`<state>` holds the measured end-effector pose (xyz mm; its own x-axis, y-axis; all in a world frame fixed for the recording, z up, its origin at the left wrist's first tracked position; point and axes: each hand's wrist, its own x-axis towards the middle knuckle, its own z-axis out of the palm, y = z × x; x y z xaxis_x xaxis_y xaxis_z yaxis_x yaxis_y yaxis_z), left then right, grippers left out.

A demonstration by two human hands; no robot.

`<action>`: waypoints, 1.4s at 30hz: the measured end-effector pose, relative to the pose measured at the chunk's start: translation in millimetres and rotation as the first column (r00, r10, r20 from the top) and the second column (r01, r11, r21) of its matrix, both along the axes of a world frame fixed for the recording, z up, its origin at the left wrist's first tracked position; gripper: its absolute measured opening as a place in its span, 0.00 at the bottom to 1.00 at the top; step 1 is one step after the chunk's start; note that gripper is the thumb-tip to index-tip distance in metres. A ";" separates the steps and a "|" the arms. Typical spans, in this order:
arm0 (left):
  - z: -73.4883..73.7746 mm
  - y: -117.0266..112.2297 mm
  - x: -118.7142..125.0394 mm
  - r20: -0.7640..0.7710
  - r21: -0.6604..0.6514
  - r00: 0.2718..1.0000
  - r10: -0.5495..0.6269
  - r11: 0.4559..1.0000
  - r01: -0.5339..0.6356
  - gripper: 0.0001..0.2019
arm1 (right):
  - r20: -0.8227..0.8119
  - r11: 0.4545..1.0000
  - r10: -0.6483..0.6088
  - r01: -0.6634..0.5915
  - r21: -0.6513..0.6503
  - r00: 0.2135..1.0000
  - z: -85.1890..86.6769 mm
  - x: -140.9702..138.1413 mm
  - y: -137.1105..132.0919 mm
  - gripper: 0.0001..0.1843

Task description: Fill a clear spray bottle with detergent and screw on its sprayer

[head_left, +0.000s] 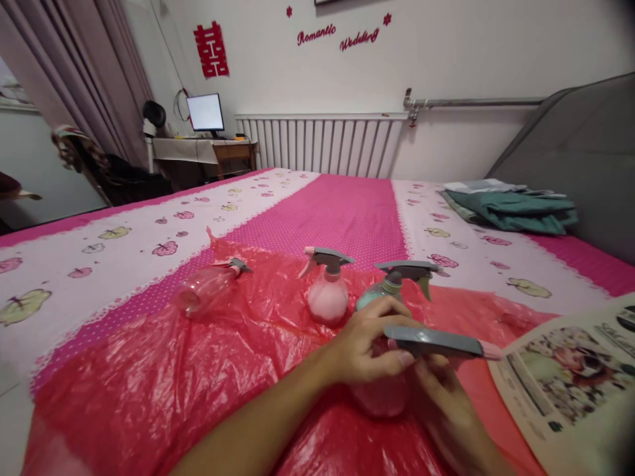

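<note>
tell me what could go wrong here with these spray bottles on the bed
The green bottle stands just beyond the left hand, so a slip while both hands grip the held bottle might knock it over. The upright pink bottle stands on a wrinkled red plastic sheet over the bed, so a tug on the sheet could topple it. The clear pink bottle lies on its side and may roll.

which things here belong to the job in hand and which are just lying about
Seemingly in the job:
spray bottle held by left hand and right hand
upright pale-pink bottle
greenish bottle behind left hand
bottle lying on its side
red plastic sheet

Likely just lying about:
folded cloths
monitor
</note>
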<state>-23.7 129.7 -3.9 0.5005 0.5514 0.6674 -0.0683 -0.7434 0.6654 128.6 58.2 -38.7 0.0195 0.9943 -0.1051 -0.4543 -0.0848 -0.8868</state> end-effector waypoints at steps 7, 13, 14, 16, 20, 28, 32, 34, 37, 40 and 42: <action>-2.0 -1.5 3.7 0.011 0.094 0.992 0.128 0.987 -0.128 0.18 | 0.025 0.993 0.071 -0.073 0.093 0.997 -0.1 0.6 5.8 0.24; 1.5 -2.0 7.4 0.103 0.136 0.985 0.141 0.979 -0.154 0.18 | 0.096 0.974 0.119 -0.135 0.180 0.988 -1.4 5.9 12.4 0.24; 2.2 -2.4 7.2 0.108 0.136 0.985 0.135 0.979 -0.149 0.19 | 0.113 0.970 0.124 -0.145 0.193 0.986 -1.0 6.2 13.0 0.24; 3.2 -2.5 7.0 0.110 0.130 0.986 0.128 0.981 -0.142 0.19 | 0.161 0.962 0.133 -0.166 0.217 0.978 0.7 7.2 14.1 0.24; 2.6 2.3 9.7 0.106 0.090 0.988 0.112 0.988 -0.121 0.18 | 0.221 0.952 0.105 -0.162 0.259 0.970 6.0 10.8 16.2 0.26; -3.5 3.3 8.0 0.135 0.088 0.988 0.080 0.992 -0.093 0.16 | 0.323 0.949 0.096 -0.184 0.255 0.942 11.1 10.9 13.1 0.24; -5.7 -1.3 7.7 0.122 0.090 0.989 0.088 0.991 -0.100 0.17 | 0.288 0.970 0.075 -0.137 0.200 0.955 5.1 13.4 11.4 0.27; -6.2 -1.2 9.3 0.129 0.077 0.988 0.088 0.992 -0.099 0.17 | 0.269 0.974 0.065 -0.120 0.194 0.961 2.2 13.8 12.4 0.28; -5.4 2.7 12.9 0.148 0.047 0.986 0.079 0.995 -0.086 0.18 | 0.252 0.968 0.058 -0.116 0.222 0.966 1.9 10.8 17.7 0.26; -3.7 7.7 16.3 0.176 0.001 0.982 0.064 0.998 -0.065 0.17 | 0.244 0.960 0.024 -0.090 0.265 0.969 4.5 6.1 24.4 0.26; -2.8 9.0 17.5 0.189 -0.009 0.981 0.048 0.999 -0.047 0.15 | 0.259 0.951 -0.029 -0.053 0.303 0.965 5.3 4.7 26.0 0.25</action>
